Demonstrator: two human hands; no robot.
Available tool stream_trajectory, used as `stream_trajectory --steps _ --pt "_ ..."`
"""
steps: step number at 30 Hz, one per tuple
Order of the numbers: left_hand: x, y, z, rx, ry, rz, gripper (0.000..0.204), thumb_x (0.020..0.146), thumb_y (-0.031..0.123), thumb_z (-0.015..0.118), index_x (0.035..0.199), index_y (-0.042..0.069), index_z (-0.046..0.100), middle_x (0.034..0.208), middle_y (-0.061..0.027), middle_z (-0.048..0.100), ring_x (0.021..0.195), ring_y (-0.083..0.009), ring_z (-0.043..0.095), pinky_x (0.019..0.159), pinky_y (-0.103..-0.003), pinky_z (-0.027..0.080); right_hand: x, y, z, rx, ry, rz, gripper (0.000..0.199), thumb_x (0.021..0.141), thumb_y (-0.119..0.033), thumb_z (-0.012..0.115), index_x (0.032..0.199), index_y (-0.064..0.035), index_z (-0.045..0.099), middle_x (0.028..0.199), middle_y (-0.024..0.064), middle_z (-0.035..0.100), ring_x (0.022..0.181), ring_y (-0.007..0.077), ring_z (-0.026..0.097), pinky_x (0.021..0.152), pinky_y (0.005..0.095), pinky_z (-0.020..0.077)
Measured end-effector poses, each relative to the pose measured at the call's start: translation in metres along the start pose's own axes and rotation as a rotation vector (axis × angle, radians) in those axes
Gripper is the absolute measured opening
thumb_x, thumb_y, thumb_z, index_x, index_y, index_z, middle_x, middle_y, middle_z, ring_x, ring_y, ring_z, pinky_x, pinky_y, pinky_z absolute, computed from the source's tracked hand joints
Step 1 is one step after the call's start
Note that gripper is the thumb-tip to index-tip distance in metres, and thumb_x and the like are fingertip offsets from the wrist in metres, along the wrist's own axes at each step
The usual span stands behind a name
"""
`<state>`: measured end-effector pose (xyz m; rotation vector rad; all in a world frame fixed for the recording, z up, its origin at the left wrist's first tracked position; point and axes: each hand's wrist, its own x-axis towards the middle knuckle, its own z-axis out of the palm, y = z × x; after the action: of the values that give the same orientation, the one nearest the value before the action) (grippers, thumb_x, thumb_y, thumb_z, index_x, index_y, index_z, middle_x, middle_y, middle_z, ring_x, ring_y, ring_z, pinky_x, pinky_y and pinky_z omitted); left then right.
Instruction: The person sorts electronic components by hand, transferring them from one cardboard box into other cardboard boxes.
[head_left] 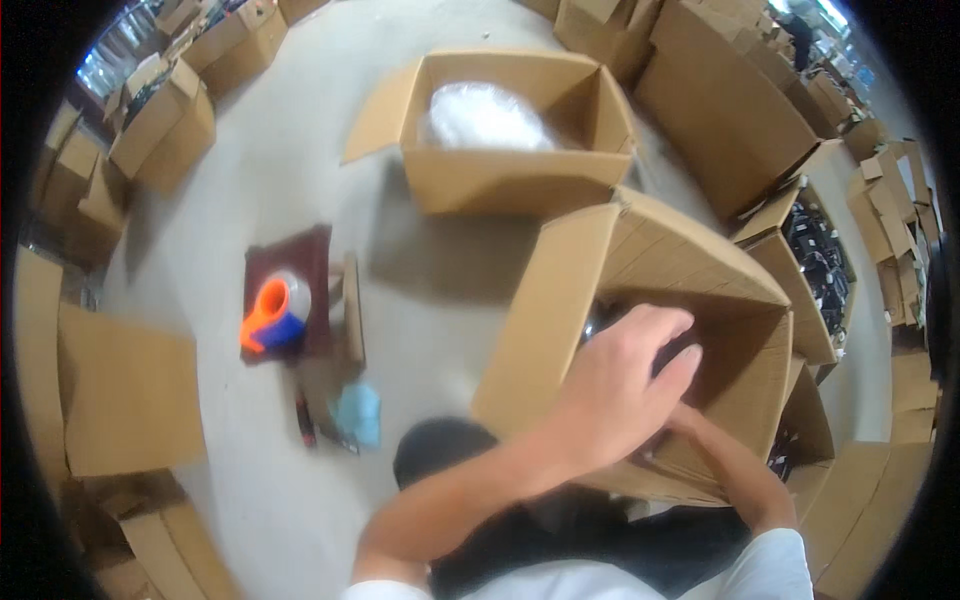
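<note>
In front of my body an open cardboard box [545, 310] stands tilted, its mouth facing me and its flaps spread. My left hand [625, 370] hovers over the mouth, thumb and fingers apart, with nothing seen between them. Behind it, something dark with a shiny edge shows inside the box, too covered to name. My right hand [680, 416] reaches into the box from the right; its fingers are hidden by the left hand and the box.
Beyond stands another open box [520, 180] holding a clear plastic-wrapped bundle [485, 117]. To the left, an orange and blue tape dispenser [272, 318] rests on a dark red flat item [315, 265], near a light blue item [358, 412]. A box of black parts [820, 260] sits at right.
</note>
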<state>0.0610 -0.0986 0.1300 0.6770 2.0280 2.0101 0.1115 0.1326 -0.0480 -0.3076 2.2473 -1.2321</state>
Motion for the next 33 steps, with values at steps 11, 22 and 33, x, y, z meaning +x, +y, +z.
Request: stream_trajectory --steps 11,22,33 --pt "0.137 -0.187 -0.190 0.806 0.390 0.099 0.050 0.092 0.020 0.069 0.129 -0.010 0.056 0.133 -0.0306 0.056 0.121 -0.0459 0.056 0.102 -0.048 0.047 -0.095 -0.137 0.054 -0.500 -0.056 0.186 0.041 0.087 -0.027 0.071 0.120 -0.0086 0.055 0.096 0.0192 0.069 0.087 0.0412 0.067 0.073 0.0500 0.0545" --pt "0.199 -0.277 -0.222 1.622 0.241 0.170 0.034 0.083 0.016 0.074 0.112 0.003 0.062 0.114 -0.0136 0.060 0.119 -0.0344 0.055 0.111 -0.054 0.036 -0.093 -0.146 0.053 -0.551 -0.006 0.152 0.031 0.091 -0.025 0.066 0.114 -0.0087 0.053 0.087 0.0134 0.070 0.081 0.0357 0.070 0.065 0.0486 0.0555" --pt "0.107 -0.201 -0.276 1.244 -0.367 -0.149 0.017 0.084 0.013 0.070 0.094 0.000 0.065 0.104 -0.0187 0.066 0.096 -0.0363 0.065 0.079 -0.047 0.052 -0.137 -0.132 0.057 -0.458 0.068 0.183 0.050 0.080 -0.011 0.069 0.130 -0.0076 0.060 0.108 0.0201 0.072 0.093 0.0372 0.070 0.077 0.0465 0.0571"
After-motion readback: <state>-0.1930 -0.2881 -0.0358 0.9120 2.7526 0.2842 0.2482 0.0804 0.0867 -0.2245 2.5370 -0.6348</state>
